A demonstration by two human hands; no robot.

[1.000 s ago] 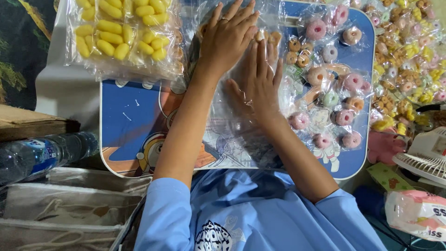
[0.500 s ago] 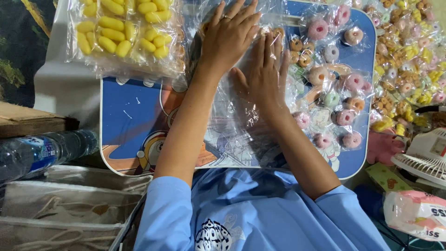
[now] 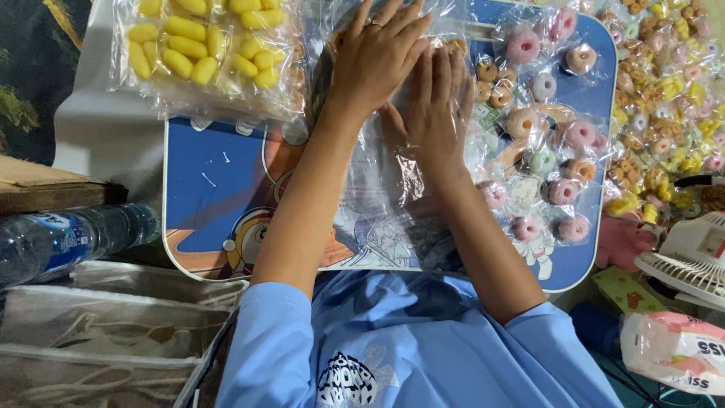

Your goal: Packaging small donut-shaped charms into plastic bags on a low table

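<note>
A stack of clear plastic bags (image 3: 393, 219) lies on a blue lap table (image 3: 211, 189) with a cartoon print. My left hand (image 3: 377, 57), with a ring on one finger, rests flat on the far end of the bags, fingers spread. My right hand (image 3: 432, 106) lies flat just beside and under it, fingers pointing away from me. Plastic film appears to lie over the right wrist; I cannot tell whether that hand is inside a bag. Neither hand grips anything.
A large bag of yellow puffed snacks (image 3: 204, 45) sits at the far left. Small packets of pink and brown ring sweets (image 3: 551, 159) cover the table's right side, with more heaped beyond (image 3: 664, 75). A water bottle (image 3: 68, 238), a white fan (image 3: 691, 261), folded clear bags (image 3: 98, 332).
My right hand has slid a little farther away from me across the plastic, closing up under the left hand. The left hand has stayed about where it was.
</note>
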